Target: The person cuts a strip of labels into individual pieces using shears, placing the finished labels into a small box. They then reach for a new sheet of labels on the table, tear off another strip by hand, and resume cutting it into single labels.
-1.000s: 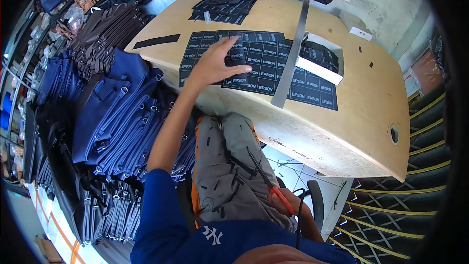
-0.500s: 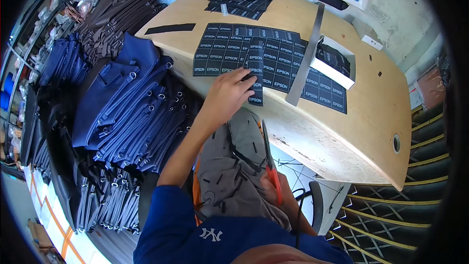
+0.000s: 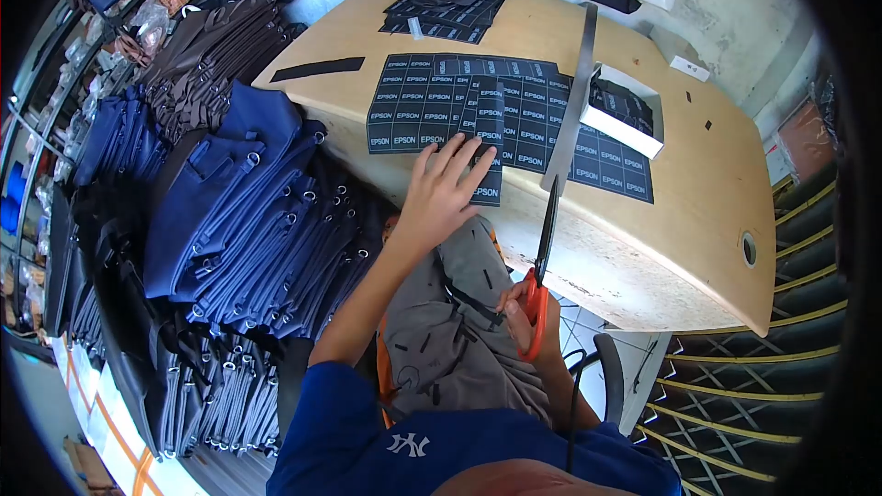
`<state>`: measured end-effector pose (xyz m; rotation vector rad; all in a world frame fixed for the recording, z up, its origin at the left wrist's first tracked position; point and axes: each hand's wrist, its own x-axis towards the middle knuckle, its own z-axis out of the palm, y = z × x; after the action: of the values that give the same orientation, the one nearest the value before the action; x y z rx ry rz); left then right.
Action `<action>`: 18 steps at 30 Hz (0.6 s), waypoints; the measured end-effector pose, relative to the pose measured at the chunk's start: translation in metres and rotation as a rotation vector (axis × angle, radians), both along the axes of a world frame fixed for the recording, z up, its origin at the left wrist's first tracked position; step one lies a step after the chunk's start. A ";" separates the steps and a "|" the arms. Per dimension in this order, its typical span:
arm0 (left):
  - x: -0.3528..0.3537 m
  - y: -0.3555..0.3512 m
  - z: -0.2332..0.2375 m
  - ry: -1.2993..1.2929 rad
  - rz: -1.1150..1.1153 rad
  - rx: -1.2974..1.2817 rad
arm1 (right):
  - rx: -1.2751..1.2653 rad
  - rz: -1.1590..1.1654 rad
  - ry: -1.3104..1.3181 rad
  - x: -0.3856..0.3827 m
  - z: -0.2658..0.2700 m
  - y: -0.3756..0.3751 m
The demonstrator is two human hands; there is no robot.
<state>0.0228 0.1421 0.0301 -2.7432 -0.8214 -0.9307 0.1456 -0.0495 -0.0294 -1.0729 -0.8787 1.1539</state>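
My left hand [image 3: 441, 195] lies with its fingers spread on a narrow black strip [image 3: 491, 112] printed EPSON, whose lower end hangs past the desk edge. Under and beside it are black printed EPSON sheets [image 3: 395, 115]. Lower right, my right hand [image 3: 517, 303] grips scissors [image 3: 548, 243] by their red-orange handles. Their dark blades point up towards the desk edge and look closed. A long metal ruler [image 3: 577, 96] crosses the sheets, its near end close to the blade tips in view. Right of it, a white box [image 3: 634, 138] holds dark pieces.
More printed sheets [image 3: 473, 26] are piled at the back of the wooden desk [image 3: 698, 211]. A loose black strip [image 3: 317, 69] lies at its left. Stacked blue bags [image 3: 230, 193] crowd the left side. A metal folding gate [image 3: 753, 381] stands on the right.
My right hand has lifted the scissors up and to the right, from my lap towards the desk edge. My left hand's fingers have spread and shifted slightly down the strip.
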 end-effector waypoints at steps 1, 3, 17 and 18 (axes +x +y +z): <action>0.000 0.003 -0.005 -0.003 -0.003 0.001 | 0.033 0.000 -0.043 0.000 0.000 -0.001; 0.000 0.007 -0.010 -0.034 0.014 0.100 | 0.098 -0.016 -0.136 -0.001 0.005 0.000; -0.076 -0.124 -0.033 -0.138 -0.300 -0.242 | 0.106 -0.373 0.093 -0.033 0.016 0.038; -0.083 -0.134 -0.038 -0.111 -0.300 -0.270 | 0.099 -0.380 -0.018 -0.030 -0.003 0.040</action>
<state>-0.0606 0.0084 -0.0077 -3.1375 -0.5989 -1.1058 0.1153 -0.0093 -0.0322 -1.1125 -0.6993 0.7779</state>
